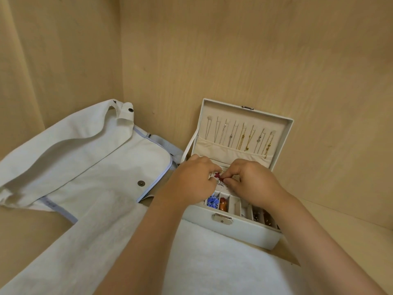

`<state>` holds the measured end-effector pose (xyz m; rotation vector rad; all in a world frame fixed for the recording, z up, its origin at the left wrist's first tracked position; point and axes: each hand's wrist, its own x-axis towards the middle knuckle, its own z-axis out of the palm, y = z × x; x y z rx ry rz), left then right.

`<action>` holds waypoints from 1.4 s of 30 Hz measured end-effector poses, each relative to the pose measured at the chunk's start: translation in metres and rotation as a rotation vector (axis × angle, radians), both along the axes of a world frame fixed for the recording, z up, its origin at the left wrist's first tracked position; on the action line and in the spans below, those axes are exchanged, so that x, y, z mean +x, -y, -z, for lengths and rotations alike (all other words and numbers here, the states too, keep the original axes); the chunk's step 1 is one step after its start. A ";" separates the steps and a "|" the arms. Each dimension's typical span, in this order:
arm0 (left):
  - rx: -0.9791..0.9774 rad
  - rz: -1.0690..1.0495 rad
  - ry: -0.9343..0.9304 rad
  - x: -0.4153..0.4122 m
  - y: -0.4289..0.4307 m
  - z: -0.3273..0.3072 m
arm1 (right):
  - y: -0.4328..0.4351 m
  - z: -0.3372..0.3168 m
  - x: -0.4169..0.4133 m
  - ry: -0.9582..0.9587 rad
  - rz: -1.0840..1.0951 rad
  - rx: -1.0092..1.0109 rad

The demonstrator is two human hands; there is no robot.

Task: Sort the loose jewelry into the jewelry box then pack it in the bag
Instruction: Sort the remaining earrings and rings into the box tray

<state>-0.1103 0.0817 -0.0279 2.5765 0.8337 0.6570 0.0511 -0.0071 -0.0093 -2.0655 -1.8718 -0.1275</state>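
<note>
Both hands (pixel 221 179) pinch red jewelry (pixel 217 175); bag (pixel 85 158) alongside.

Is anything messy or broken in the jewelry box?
Nothing stands out. The jewelry box is open and looks undamaged, its necklaces hang in a row inside the lid, and both hands, left and right, pinch a small red piece over the tray.

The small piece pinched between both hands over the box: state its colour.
Dark red, the small piece, seen in the head view, the only one.
</note>
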 end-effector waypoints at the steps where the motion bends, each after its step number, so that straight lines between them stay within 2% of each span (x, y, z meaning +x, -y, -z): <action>1: -0.007 0.004 -0.012 0.001 0.000 0.000 | 0.000 -0.001 0.001 0.001 -0.007 -0.015; 7: 0.009 0.002 -0.057 0.004 0.000 0.004 | -0.002 -0.002 0.004 -0.053 0.011 -0.014; 14: 0.051 -0.005 -0.036 0.004 0.005 0.002 | 0.000 -0.002 0.007 -0.118 -0.010 -0.023; 20: -0.021 -0.044 0.009 0.003 0.010 -0.001 | 0.000 0.002 0.007 -0.134 -0.022 0.023; 26: 0.016 -0.036 0.017 0.004 0.009 0.001 | 0.001 0.002 0.009 -0.155 -0.022 0.015; 31: -0.009 -0.028 -0.002 0.005 0.007 0.002 | 0.005 -0.003 0.014 -0.266 -0.047 0.046; 38: 0.052 0.012 0.132 0.024 0.033 -0.020 | 0.053 -0.017 0.063 -0.335 0.011 0.099; 42: 0.097 0.156 0.032 0.075 0.074 -0.027 | 0.103 -0.011 0.109 -0.322 0.116 0.068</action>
